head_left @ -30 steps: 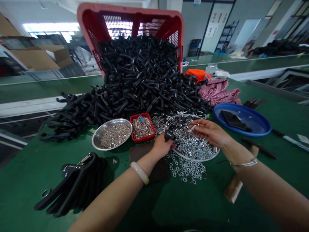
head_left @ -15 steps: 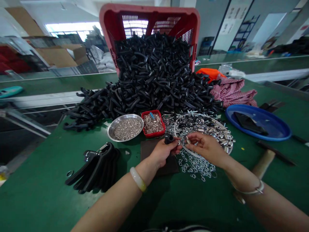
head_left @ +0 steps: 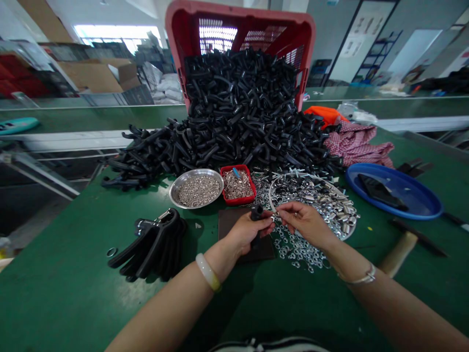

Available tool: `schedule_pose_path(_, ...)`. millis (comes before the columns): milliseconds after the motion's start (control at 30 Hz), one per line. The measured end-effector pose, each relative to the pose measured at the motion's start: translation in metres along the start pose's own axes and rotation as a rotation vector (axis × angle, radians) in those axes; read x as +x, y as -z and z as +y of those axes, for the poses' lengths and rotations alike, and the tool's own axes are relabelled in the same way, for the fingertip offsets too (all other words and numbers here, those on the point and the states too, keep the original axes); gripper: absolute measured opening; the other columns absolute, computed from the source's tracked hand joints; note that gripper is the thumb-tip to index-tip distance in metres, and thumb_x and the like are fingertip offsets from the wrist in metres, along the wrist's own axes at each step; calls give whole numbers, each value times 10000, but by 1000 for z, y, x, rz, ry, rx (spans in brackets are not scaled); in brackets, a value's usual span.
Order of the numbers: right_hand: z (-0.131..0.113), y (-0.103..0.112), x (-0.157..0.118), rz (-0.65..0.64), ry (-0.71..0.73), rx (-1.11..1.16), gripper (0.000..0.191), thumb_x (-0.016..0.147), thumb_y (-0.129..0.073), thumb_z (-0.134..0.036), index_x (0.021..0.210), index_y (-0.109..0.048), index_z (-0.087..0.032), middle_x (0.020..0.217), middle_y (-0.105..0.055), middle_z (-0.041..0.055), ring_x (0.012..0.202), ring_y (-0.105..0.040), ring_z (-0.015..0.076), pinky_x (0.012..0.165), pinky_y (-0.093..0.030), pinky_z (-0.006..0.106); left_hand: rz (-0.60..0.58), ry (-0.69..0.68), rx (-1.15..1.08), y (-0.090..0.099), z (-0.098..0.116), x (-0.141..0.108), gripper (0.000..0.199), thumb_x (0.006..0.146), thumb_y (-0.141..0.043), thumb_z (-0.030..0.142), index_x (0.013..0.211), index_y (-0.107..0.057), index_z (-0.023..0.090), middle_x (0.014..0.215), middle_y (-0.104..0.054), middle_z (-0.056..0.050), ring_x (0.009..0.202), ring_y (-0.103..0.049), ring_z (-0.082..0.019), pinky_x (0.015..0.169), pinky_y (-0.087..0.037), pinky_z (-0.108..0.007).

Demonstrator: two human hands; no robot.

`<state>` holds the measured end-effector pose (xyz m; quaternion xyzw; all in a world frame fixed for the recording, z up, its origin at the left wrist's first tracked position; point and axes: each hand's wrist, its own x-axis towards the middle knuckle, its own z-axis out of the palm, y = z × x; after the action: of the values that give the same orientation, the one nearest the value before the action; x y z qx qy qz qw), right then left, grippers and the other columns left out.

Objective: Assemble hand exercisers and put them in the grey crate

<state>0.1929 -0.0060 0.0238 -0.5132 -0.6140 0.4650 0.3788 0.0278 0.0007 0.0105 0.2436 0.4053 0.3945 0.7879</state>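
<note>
Left hand (head_left: 249,232): fingers curled closed around a short black plastic piece (head_left: 257,212), which stands upright above the fingertips. Right hand (head_left: 304,222): thumb and forefinger pressed together on a small silver metal piece (head_left: 275,213), held just beside the black piece; whether the two touch is too small to tell. Directly behind the right fingers: a round tray (head_left: 270,195) of steel nuts and metal sleeves. Just below them: loose steel washers (head_left: 296,252) on the bench. Just left of the left fingers: a dark brown pad (head_left: 227,220). Behind the left fingers: a red tray of small metal clips (head_left: 238,201) and, beyond it, a steel bowl of silver rings (head_left: 196,188). Further left of the fingers: a small stack of black plastic parts with metal fittings (head_left: 154,247). Ahead of the fingers: a far larger heap of loose black plastic parts (head_left: 238,112), spilling from a tipped red plastic crate (head_left: 238,29). Progress: the stacked fitted parts are few against the heap; much loose stock lies unused. Right of the fingers: a blue plate (head_left: 428,210) and a wooden-handled hammer (head_left: 399,254). Open room: bare green bench (head_left: 73,288) in front of and left of the hands; the heap, trays and washers crowd the space ahead.
</note>
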Motion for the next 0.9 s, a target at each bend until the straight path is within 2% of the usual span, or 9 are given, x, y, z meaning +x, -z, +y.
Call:
schedule_pose_path(167,1,-2,-1,17,-39,73,284,734,-608,-426,906,-602,-199,618,-557,-29,435,-464,59,423,-373,220,8,-3,11,1,1,1,138,693,-628,4,796,-592,87,623,-601,-14,559,-580,-65,563,-480,-170)
schedule_pose_path(300,5,1,1,-19,-72,74,284,720,-623,-426,894,-603,-203,627,-571,-24,418,-456,55,404,-372,216,-12,6,2,2,2,0,118,717,-603,2,795,-596,91,612,-600,-9,559,-577,-58,556,-477,-155)
schedule_pose_path(467,17,6,5,-62,-194,191,292,667,-662,-416,826,-563,-192,685,-570,1,562,-544,100,499,-467,248,-5,28,-5,5,-5,2,109,717,-607,8,784,-590,94,615,-596,-11,561,-582,-58,564,-489,-152)
schedule_pose_path(533,16,4,3,-6,-125,69,266,680,-651,-398,820,-544,-198,757,-579,19,655,-574,130,581,-498,287,20,53,-3,5,-9,3,137,691,-635,9,780,-578,96,618,-589,-8,559,-581,-60,553,-490,-149)
schedule_pose_path(600,9,0,0,69,38,-154,211,734,-602,-370,861,-547,-212,845,-586,37,749,-579,157,656,-500,319,11,91,-18,6,-11,4,153,683,-641,10,780,-564,100,625,-582,-6,561,-581,-60,546,-491,-144)
schedule_pose_path(700,-10,-5,-5,106,246,-382,180,797,-526,-332,948,-549,-236,944,-583,50,812,-571,174,685,-489,328,-93,169,-67,10,-12,3,156,686,-630,26,799,-559,107,664,-588,-14,567,-579,-59,530,-490,-135)
schedule_pose_path(800,-28,-6,-5,99,317,-435,176,814,-505,-318,971,-538,-244,935,-588,48,756,-577,159,641,-491,306,-183,262,-105,15,-11,1,165,701,-594,53,857,-576,106,670,-572,-7,525,-553,-50,466,-465,-123)
schedule_pose_path(900,-36,-7,-2,80,359,-511,164,824,-497,-313,970,-535,-249,919,-587,46,740,-575,153,627,-489,293,-214,352,-149,18,-10,-1,155,735,-530,84,882,-579,92,662,-543,-2,467,-502,-31,385,-401,-99)
